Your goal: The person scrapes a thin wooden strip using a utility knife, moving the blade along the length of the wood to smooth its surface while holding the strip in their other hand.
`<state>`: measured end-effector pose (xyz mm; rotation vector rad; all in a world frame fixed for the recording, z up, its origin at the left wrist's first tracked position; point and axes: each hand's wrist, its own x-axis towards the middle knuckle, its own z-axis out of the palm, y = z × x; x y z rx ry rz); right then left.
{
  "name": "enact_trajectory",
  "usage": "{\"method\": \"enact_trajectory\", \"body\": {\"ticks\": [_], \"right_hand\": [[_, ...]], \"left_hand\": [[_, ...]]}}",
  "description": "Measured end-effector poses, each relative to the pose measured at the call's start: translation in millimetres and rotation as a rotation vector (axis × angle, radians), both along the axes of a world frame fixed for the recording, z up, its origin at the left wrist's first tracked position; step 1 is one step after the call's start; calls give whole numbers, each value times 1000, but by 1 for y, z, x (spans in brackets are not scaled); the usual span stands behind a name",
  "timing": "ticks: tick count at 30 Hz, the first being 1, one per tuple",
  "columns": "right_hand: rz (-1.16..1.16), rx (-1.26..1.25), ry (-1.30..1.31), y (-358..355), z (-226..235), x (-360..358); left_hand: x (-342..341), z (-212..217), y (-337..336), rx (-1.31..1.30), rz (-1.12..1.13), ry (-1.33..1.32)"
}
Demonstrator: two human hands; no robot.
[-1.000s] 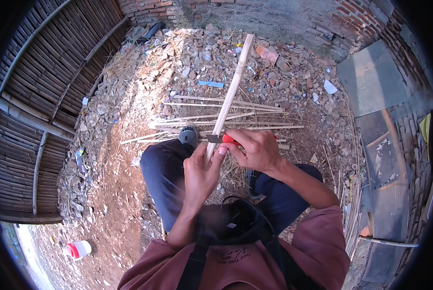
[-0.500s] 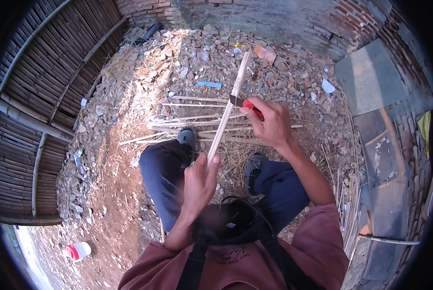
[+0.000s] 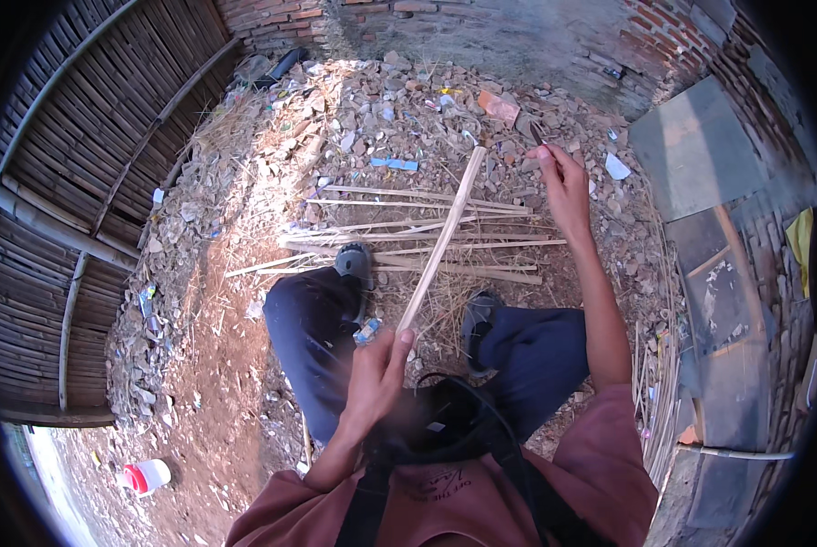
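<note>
My left hand (image 3: pixel 376 376) is closed round the lower end of a long, pale strip of split wood or bamboo (image 3: pixel 447 235), which slants up and away to the right. Out to the right and farther off, my right hand (image 3: pixel 568 190) grips a utility knife (image 3: pixel 536 136); its dark blade points away from me and a bit of red handle shows. The blade is apart from the strip. Several similar pale strips (image 3: pixel 481 244) lie crosswise on the ground beneath. Beside my left fingers is a small blue-and-white scrap (image 3: pixel 367 331); whether it is held I cannot tell.
My legs are bent, with shoes (image 3: pixel 354 263) near the strips. Rubble (image 3: pixel 390 100) covers the ground up to a brick wall (image 3: pixel 481 36). A bamboo wall (image 3: pixel 71 118) stands left, flat panels (image 3: pixel 700 146) lean right, and a red-and-white container (image 3: pixel 146 476) sits lower left.
My right hand with the knife has moved off the strip, outward to the right and farther away. The strip has tipped rightward and its far end sits lower; my left hand still holds it.
</note>
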<state>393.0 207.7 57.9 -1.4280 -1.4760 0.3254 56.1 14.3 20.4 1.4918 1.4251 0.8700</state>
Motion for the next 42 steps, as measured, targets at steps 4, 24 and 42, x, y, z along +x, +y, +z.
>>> {"method": "enact_trajectory", "body": {"ticks": [4,24,42], "right_hand": [[251,-26,114,-15,-4,-23],[571,-268,451,-49,8,-81],[584,-214,360,-52,10,-84]], "left_hand": [[-3,-6,11,-116,-12,-204],[-4,9,30,-226,-243,-301],[25,39,80,-142,-261,-474]]}}
